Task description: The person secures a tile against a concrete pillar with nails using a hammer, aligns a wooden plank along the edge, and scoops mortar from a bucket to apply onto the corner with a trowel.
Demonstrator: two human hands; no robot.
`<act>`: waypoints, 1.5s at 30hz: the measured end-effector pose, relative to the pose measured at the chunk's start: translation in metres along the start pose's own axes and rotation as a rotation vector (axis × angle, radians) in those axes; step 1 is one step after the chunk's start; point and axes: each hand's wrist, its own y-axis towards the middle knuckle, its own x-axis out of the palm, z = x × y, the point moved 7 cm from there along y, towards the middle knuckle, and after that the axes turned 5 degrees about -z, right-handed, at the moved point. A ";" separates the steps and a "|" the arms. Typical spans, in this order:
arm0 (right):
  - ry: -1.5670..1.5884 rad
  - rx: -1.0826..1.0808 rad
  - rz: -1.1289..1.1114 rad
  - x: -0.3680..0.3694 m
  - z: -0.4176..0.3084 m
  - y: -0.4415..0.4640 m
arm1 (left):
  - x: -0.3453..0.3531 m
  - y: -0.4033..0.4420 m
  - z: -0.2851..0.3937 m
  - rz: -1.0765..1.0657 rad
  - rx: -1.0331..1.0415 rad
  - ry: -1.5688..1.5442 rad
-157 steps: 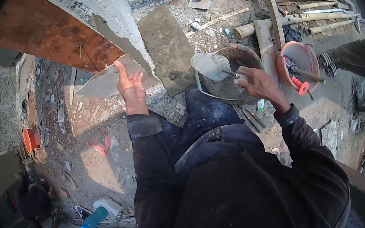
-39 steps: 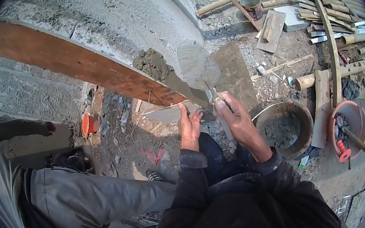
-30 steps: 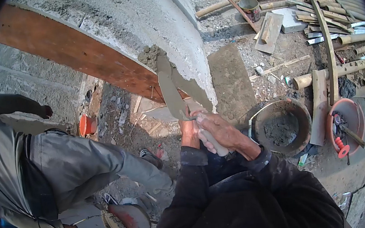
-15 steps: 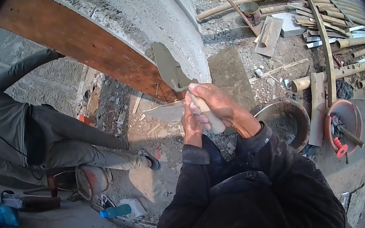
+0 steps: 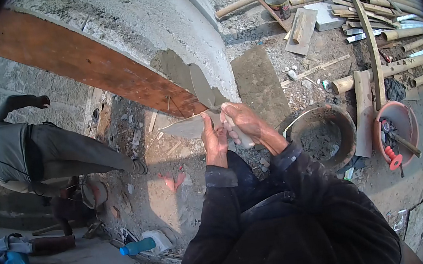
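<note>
In the head view my right hand (image 5: 248, 122) is wrapped around the pale handle (image 5: 243, 137) of a trowel. The trowel's grey blade (image 5: 199, 83) points away from me and lies against wet mortar (image 5: 171, 65) at the wall's edge, above a reddish-brown board (image 5: 103, 63). My left hand (image 5: 216, 143) is close beside the handle, thumb up and fingers curled; whether anything is inside them is hidden. Behind its thumb shows a flat grey panel (image 5: 187, 128) under the board's end.
Another person (image 5: 18, 150) stands bent at the left. At right are a round tub (image 5: 349, 136), a pinkish basin (image 5: 404, 113) with tools, a long plank (image 5: 370, 49) and bamboo poles (image 5: 409, 63). A blue bottle (image 5: 138, 245) lies at lower left.
My left hand has drawn slightly away from the trowel handle. The trowel blade has moved down and to the right, and mortar shows beside it. The other person's arm has come off the board.
</note>
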 end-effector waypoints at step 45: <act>-0.392 0.073 0.471 -0.106 -0.010 -0.259 | -0.020 0.011 -0.004 0.177 0.115 -0.097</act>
